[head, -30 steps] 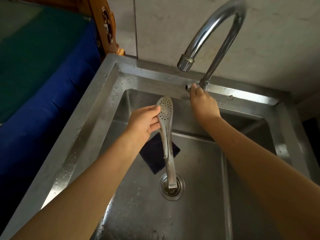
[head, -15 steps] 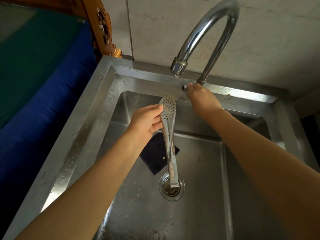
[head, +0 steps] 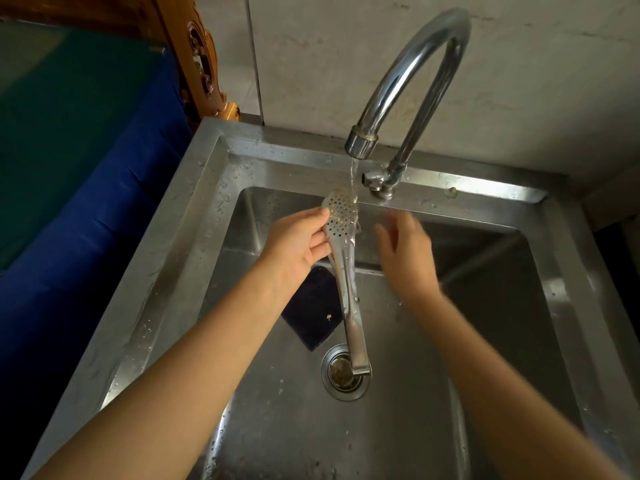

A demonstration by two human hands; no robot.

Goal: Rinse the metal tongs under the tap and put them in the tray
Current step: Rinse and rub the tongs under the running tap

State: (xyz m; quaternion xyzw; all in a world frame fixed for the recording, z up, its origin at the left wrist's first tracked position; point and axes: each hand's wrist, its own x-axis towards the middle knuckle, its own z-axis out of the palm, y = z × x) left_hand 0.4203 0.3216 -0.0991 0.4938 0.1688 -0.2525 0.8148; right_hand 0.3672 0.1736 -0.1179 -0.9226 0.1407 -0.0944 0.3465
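Stainless steel sink [head: 194, 216] all around and below the fingers, rim beaded with droplets. Chrome gooseneck tap [head: 412, 74] arching above the fingers, its spout straight over the tongs' head, its small valve handle [head: 375, 180] just beyond the right fingertips and apart from them. Dark blue cloth [head: 311, 320] flat on the basin floor, below and behind the left hand, beside the drain [head: 337, 375]. Metal tongs [head: 344, 271] upright over the basin, perforated head at the top, hinge end hanging over the drain. Left hand [head: 298, 244] clamped on the tongs just under the head, thumb on the perforated face, fingers [head: 320, 249] wrapped behind. Right hand [head: 405, 254] blurred, spread loose and empty, just right of the tongs, touching nothing. Thin stream of water [head: 353, 178] falling from the spout onto the right edge of the perforated head, just past the left thumb tip.
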